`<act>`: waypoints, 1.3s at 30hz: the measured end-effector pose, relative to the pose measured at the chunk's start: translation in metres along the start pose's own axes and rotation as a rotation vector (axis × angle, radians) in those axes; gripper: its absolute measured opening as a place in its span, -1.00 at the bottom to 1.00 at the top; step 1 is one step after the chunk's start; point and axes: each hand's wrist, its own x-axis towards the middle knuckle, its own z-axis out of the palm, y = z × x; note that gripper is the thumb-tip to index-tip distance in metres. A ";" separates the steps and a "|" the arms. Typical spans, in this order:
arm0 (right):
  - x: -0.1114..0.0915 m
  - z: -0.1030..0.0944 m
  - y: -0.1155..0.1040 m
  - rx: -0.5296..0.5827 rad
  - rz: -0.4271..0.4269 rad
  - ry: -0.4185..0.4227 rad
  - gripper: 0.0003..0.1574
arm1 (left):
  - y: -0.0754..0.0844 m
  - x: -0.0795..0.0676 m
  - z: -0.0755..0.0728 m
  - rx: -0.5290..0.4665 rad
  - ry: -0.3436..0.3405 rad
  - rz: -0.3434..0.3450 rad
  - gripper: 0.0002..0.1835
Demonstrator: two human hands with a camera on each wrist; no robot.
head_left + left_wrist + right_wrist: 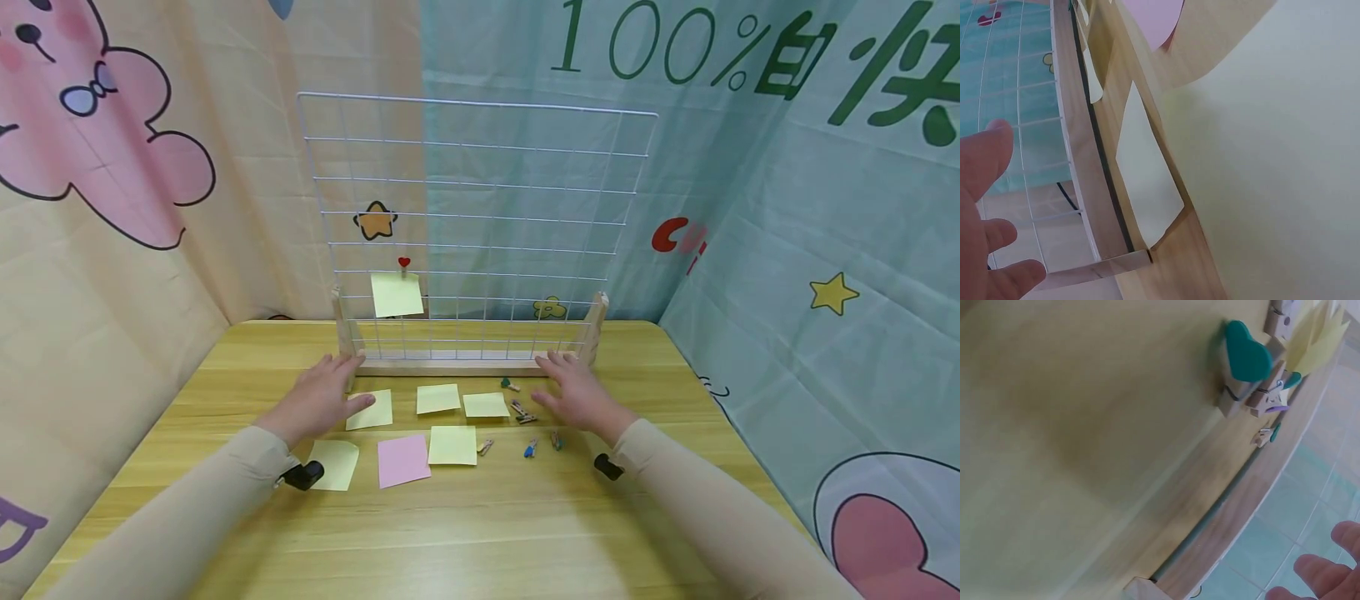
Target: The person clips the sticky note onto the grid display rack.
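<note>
A white wire grid [480,214] stands upright in a wooden base [450,367]. My left hand [318,398] is at the base's left end, fingers extended, its thumb over a yellow sticky note [378,414]. At the right end is my right hand [579,398], fingers spread and holding nothing. A clothespin with a red heart [404,262] clips one yellow note [397,297] to the grid. Beside the right hand lie several small wooden clothespins, among them one with a blue top [530,449] and one with a green heart [1249,353].
A pink sticky note [403,462] lies among several yellow ones, including one beside it [452,446] and one near the left wrist [341,465]. Printed curtains [750,208] enclose the wooden table [480,542] at the back and sides.
</note>
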 end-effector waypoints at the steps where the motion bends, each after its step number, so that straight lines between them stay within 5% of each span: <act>1: -0.001 0.001 0.001 -0.004 -0.001 -0.006 -0.10 | -0.001 0.000 0.001 -0.001 -0.001 0.000 -0.09; 28: -0.023 0.014 0.016 0.021 0.003 -0.147 -0.32 | -0.009 -0.007 0.027 -0.079 -0.126 -0.032 -0.14; 39: -0.024 0.014 0.022 0.137 0.040 -0.236 -0.44 | -0.012 -0.007 0.030 -0.120 -0.174 -0.050 -0.06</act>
